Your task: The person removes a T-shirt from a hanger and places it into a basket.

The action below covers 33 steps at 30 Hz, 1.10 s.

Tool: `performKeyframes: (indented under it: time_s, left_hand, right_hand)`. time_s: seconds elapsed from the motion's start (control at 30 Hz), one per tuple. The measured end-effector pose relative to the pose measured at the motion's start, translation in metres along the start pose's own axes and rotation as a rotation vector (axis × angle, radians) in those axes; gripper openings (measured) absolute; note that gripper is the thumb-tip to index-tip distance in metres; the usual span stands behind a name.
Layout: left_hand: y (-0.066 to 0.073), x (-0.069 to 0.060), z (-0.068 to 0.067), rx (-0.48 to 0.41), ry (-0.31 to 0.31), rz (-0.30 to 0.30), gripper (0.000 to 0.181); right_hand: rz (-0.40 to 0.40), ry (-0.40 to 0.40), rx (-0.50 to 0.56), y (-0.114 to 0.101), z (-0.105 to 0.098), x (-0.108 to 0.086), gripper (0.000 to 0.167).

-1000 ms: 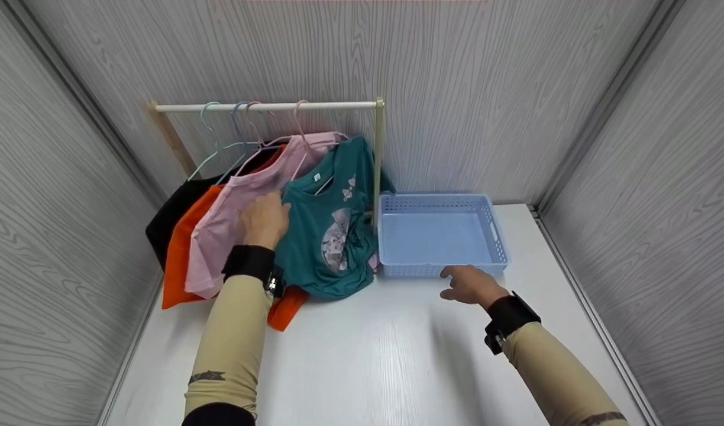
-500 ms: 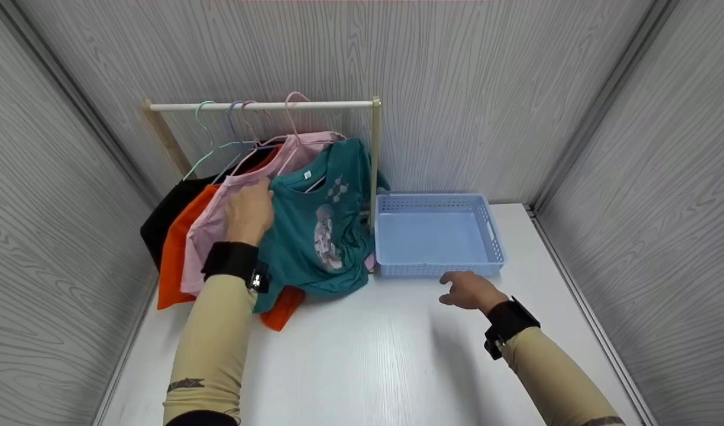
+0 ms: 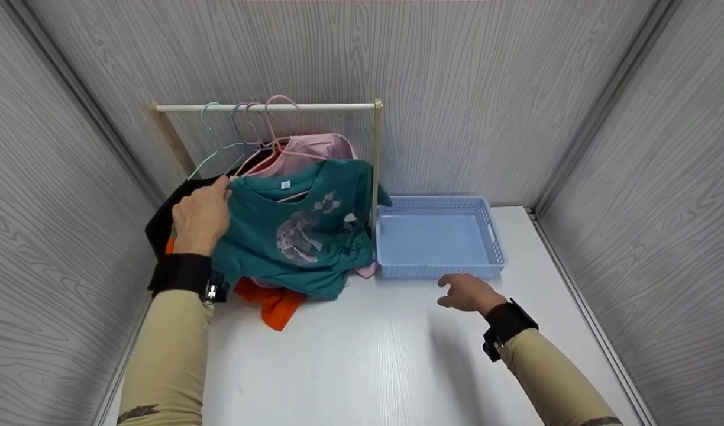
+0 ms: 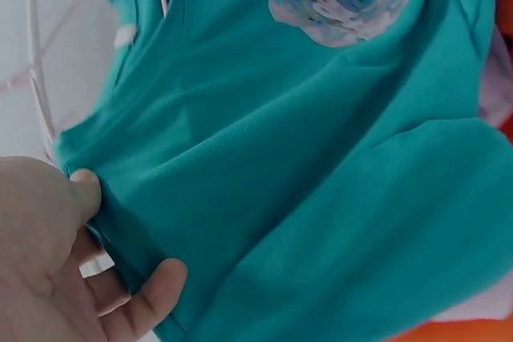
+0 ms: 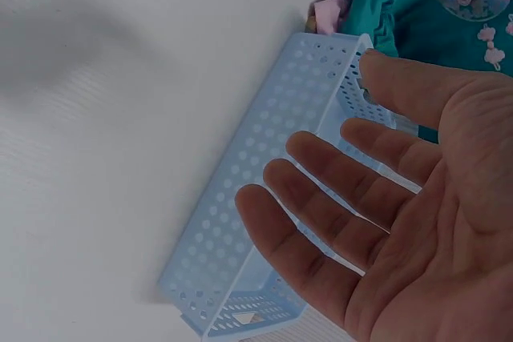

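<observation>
The rack [image 3: 332, 107] carries the teal shirt [image 3: 252, 231] at its front, the blue basket [image 3: 430, 239] at its right. The pink hanger [image 3: 271, 127] seems already hooked there, release remaining: the left hand [image 3: 199, 218] pinches the shirt's edge. Right of the rack, the right hand [image 3: 469, 294] has relaxed fingers, gripping nothing.

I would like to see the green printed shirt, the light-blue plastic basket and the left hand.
Green printed shirt [image 3: 297, 236], head view: print on front.
Light-blue plastic basket [image 3: 430, 239], head view: bare inner floor.
Left hand [image 3: 201, 218], head view: its back.
</observation>
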<state>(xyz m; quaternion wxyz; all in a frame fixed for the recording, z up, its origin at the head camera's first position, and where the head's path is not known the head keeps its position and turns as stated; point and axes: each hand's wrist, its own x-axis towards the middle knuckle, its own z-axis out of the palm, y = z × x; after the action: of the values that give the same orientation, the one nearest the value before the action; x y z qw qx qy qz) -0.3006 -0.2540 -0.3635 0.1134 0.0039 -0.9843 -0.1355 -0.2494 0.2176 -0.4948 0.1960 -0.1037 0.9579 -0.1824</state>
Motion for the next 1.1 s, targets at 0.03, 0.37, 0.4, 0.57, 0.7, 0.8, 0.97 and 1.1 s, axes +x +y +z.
performKeyframes:
  time_s: [0.03, 0.37, 0.4, 0.57, 0.7, 0.8, 0.97, 1.1]
  left_hand:
    - [-0.006, -0.002, 0.001, -0.008, -0.019, 0.012, 0.035]
    - [-0.024, -0.013, 0.010, -0.078, -0.187, 0.228, 0.021]
    - [-0.021, -0.013, 0.009, -0.093, -0.200, 0.240, 0.023]
    - [-0.002, -0.014, 0.001, -0.170, -0.261, 0.266, 0.032]
    - [0.020, -0.013, 0.004, -0.172, -0.243, 0.311, 0.030]
    - [0.037, -0.013, 0.011, -0.165, -0.203, 0.334, 0.024]
    - [0.059, -0.014, 0.019, -0.157, -0.179, 0.386, 0.022]
    - [0.076, -0.015, 0.020, -0.153, -0.227, 0.431, 0.022]
  right_hand:
    - [-0.006, 0.001, 0.001, 0.000, 0.000, 0.000, 0.045]
    - [-0.157, 0.263, -0.001, -0.017, -0.011, 0.006, 0.058]
    - [-0.178, 0.307, 0.014, -0.021, -0.013, 0.006, 0.062]
    - [-0.320, 0.457, 0.055, -0.050, -0.025, 0.006, 0.071]
    - [-0.391, 0.500, 0.123, -0.070, -0.032, 0.000, 0.060]
    - [-0.431, 0.584, 0.163, -0.076, -0.037, -0.005, 0.043]
    - [-0.422, 0.756, 0.166, -0.070, -0.050, -0.017, 0.026]
    - [-0.367, 0.816, 0.128, -0.060, -0.064, -0.032, 0.025]
